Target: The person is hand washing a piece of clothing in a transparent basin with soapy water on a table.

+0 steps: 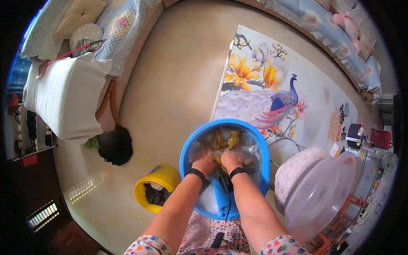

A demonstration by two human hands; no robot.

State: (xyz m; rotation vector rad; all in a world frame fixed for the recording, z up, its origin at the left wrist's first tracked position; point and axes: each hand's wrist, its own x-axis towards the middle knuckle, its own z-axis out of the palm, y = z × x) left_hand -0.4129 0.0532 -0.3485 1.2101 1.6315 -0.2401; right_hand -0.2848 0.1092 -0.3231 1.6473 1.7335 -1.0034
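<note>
A round blue plastic basin (184,143) with cloudy, sudsy water stands in front of me. Wet, bunched olive-yellow cloth (234,139) lies in the water at its far side, and part of it runs down between my hands. My right hand (231,159) is curled on this cloth. Close beside it, my left hand (204,162) dips into the water at the cloth's edge; its fingers are blurred and partly hidden. A blue plastic washboard (223,197) leans against the basin's near wall, under my wrists. Both wrists wear black bands.
A yellow bucket (173,175) holding a black bag is left of the basin. At the right are a clear plastic tub (318,197) and a round quilted cushion (296,172). Beyond lies a table with a peacock picture (255,102). A black bag (115,145) sits farther left.
</note>
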